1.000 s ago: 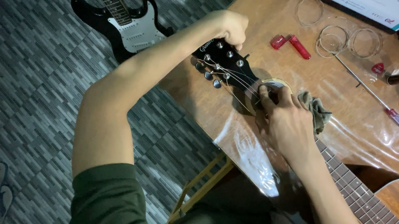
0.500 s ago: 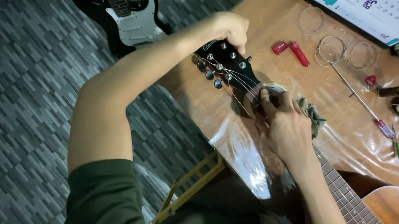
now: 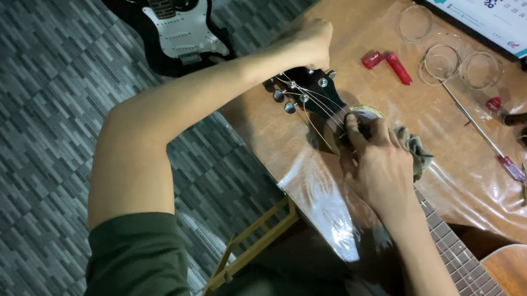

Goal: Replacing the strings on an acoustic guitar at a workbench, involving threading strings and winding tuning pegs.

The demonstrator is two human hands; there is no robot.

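Two guitars are seen: an acoustic guitar (image 3: 461,270) laid across the table (image 3: 291,138), and a black electric guitar (image 3: 165,21) on the floor at far left. Three string coils (image 3: 442,62) lie at far right. The left hand (image 3: 305,40) is closed on the headstock (image 3: 306,90); the right hand (image 3: 378,161) is pinched on strings beside it.

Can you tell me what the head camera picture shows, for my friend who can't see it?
A person's left hand grips the acoustic guitar's headstock while the right hand presses its strings near a tape roll. An electric guitar lies on the floor.
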